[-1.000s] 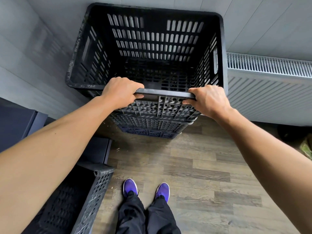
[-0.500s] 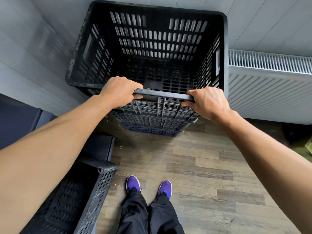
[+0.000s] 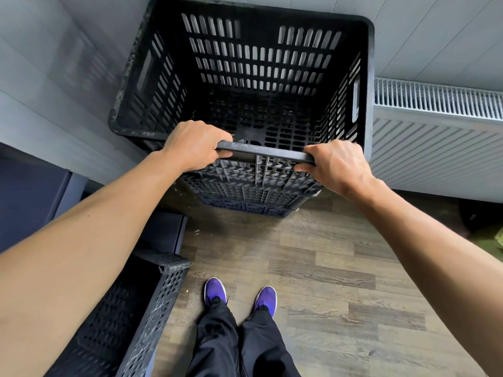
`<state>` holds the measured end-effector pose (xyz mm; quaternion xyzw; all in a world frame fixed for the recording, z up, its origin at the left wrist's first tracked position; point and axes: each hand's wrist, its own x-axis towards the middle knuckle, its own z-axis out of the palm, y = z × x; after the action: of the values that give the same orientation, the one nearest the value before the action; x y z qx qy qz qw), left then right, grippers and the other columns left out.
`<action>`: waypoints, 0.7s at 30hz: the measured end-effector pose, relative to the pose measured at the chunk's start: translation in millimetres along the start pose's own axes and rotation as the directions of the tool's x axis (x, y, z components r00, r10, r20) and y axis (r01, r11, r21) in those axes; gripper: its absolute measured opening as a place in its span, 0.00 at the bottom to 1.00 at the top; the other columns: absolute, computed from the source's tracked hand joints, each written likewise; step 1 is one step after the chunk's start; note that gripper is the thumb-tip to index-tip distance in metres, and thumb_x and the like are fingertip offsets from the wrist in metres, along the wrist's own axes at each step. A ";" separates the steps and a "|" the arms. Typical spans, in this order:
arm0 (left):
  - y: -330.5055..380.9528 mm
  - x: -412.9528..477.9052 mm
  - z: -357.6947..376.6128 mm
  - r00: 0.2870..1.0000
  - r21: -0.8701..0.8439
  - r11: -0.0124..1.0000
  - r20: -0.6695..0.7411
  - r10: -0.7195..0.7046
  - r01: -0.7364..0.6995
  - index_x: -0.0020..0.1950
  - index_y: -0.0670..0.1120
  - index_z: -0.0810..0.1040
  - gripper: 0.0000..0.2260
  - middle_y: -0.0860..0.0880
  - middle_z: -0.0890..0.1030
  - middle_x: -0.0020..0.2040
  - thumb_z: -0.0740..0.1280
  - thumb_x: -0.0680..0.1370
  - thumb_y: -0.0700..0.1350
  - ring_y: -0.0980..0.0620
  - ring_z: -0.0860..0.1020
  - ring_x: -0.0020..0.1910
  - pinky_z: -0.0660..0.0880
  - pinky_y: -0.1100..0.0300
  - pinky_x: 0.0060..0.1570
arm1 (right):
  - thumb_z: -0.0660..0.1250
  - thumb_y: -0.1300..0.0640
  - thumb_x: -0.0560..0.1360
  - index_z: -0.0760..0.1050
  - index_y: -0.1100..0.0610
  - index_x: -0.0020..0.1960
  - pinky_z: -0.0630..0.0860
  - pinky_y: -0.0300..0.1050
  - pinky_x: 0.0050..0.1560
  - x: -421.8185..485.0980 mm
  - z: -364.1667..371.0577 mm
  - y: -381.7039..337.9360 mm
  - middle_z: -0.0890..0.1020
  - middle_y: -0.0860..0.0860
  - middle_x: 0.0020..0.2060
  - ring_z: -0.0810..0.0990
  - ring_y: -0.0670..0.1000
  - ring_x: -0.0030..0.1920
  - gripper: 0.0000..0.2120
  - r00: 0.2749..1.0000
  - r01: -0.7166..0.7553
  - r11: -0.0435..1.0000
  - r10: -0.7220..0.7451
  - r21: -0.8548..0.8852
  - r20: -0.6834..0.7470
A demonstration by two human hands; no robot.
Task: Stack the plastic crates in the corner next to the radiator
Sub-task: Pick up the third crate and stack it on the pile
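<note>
While both hands grip its near rim | black crate tops stack | beside radiator

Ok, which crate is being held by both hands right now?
The top black crate of the corner stack; both hands grip its near rim. The crate at lower left sits untouched.

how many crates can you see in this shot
4, possibly more hidden. The top crate in the corner is gripped by the left hand and right hand. Under it sit a black crate and a blue crate. Another crate stands lower left.
</note>
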<state>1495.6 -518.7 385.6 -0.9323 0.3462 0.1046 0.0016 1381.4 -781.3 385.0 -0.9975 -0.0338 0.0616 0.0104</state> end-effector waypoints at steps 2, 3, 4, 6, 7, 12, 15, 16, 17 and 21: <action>4.0 2.5 1.4 1.000 0.008 1.000 0.005 -0.014 0.014 0.48 0.54 0.79 0.10 0.55 0.73 0.29 0.64 0.78 0.59 0.48 0.75 0.33 0.72 0.55 0.37 | 0.62 0.36 0.76 0.75 0.52 0.46 0.69 0.46 0.34 0.8 0.1 1.4 0.76 0.49 0.31 0.79 0.58 0.35 0.19 1.000 0.003 1.000 -0.003 -0.010 -0.011; 7.1 3.8 1.6 1.000 0.012 1.000 0.003 -0.019 0.019 0.46 0.55 0.78 0.12 0.54 0.74 0.30 0.63 0.78 0.61 0.48 0.75 0.33 0.72 0.55 0.37 | 0.62 0.36 0.76 0.75 0.51 0.45 0.69 0.46 0.34 0.7 0.1 1.5 0.75 0.49 0.30 0.78 0.57 0.34 0.19 1.000 0.003 1.000 -0.003 -0.011 -0.014; 10.8 5.2 2.0 1.000 0.011 1.000 -0.003 -0.025 0.025 0.44 0.55 0.78 0.13 0.54 0.75 0.30 0.63 0.76 0.64 0.48 0.76 0.34 0.72 0.55 0.37 | 0.62 0.36 0.76 0.75 0.51 0.45 0.68 0.46 0.34 0.7 0.1 1.4 0.75 0.48 0.30 0.76 0.57 0.32 0.19 1.000 0.003 1.000 -0.003 -0.007 -0.011; 19.2 6.9 3.2 0.999 -0.001 0.999 -0.016 -0.035 0.034 0.40 0.56 0.76 0.16 0.54 0.76 0.31 0.63 0.75 0.67 0.47 0.77 0.34 0.72 0.56 0.36 | 0.62 0.36 0.76 0.76 0.51 0.46 0.68 0.46 0.35 0.3 -0.6 0.5 0.75 0.48 0.30 0.73 0.55 0.31 0.18 1.000 -0.001 1.000 0.001 0.011 -0.005; 23.9 7.4 3.1 0.999 -0.008 0.999 -0.021 -0.035 0.035 0.41 0.56 0.76 0.16 0.54 0.76 0.30 0.62 0.75 0.68 0.47 0.77 0.34 0.71 0.56 0.35 | 0.63 0.37 0.76 0.76 0.51 0.47 0.68 0.46 0.35 0.2 -1.5 -0.1 0.75 0.48 0.31 0.72 0.55 0.32 0.17 1.000 -0.006 1.000 0.006 0.023 0.000; 36.3 9.9 0.3 0.999 -0.043 0.999 0.016 0.034 -0.033 0.49 0.56 0.81 0.13 0.55 0.76 0.32 0.64 0.77 0.62 0.50 0.76 0.34 0.68 0.57 0.34 | 0.63 0.38 0.76 0.77 0.53 0.49 0.69 0.46 0.36 -1.1 -4.5 -3.0 0.75 0.49 0.33 0.73 0.55 0.34 0.18 0.999 0.005 0.999 -0.006 0.039 0.035; 32.5 10.6 2.1 0.999 -0.008 0.999 -0.003 0.053 -0.053 0.48 0.55 0.80 0.12 0.55 0.76 0.31 0.63 0.77 0.62 0.50 0.76 0.34 0.69 0.57 0.34 | 0.64 0.38 0.76 0.77 0.53 0.50 0.68 0.46 0.37 -1.6 -2.9 -3.6 0.75 0.49 0.33 0.78 0.57 0.37 0.18 1.000 -0.005 1.000 0.004 0.028 0.028; 31.5 10.5 3.9 0.998 0.000 0.998 -0.013 0.055 -0.055 0.48 0.55 0.80 0.12 0.54 0.75 0.31 0.63 0.78 0.62 0.49 0.76 0.34 0.68 0.57 0.34 | 0.64 0.37 0.76 0.78 0.53 0.50 0.68 0.46 0.37 -1.8 -1.7 -3.5 0.76 0.49 0.34 0.79 0.57 0.38 0.19 1.000 -0.005 1.000 0.004 0.026 0.030; 30.7 11.0 6.1 0.998 0.006 0.998 -0.022 0.059 -0.059 0.48 0.55 0.80 0.12 0.54 0.75 0.31 0.63 0.77 0.62 0.49 0.76 0.34 0.68 0.57 0.34 | 0.64 0.37 0.76 0.78 0.53 0.50 0.68 0.46 0.36 -1.6 -0.3 -3.1 0.77 0.50 0.34 0.80 0.58 0.39 0.19 1.000 -0.002 1.000 0.002 0.024 0.027; 27.0 17.8 9.5 0.998 0.000 0.999 -0.047 0.052 -0.052 0.47 0.54 0.80 0.15 0.52 0.78 0.32 0.62 0.77 0.64 0.48 0.77 0.34 0.71 0.55 0.34 | 0.63 0.36 0.76 0.77 0.52 0.48 0.69 0.47 0.35 3.7 -0.1 1.8 0.79 0.51 0.34 0.78 0.58 0.36 0.19 1.000 0.005 1.000 -0.005 0.001 0.008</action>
<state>1489.5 -549.9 374.7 -0.9252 0.3701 0.0830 -0.0100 1385.2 -782.9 384.6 -0.9971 -0.0361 0.0654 0.0111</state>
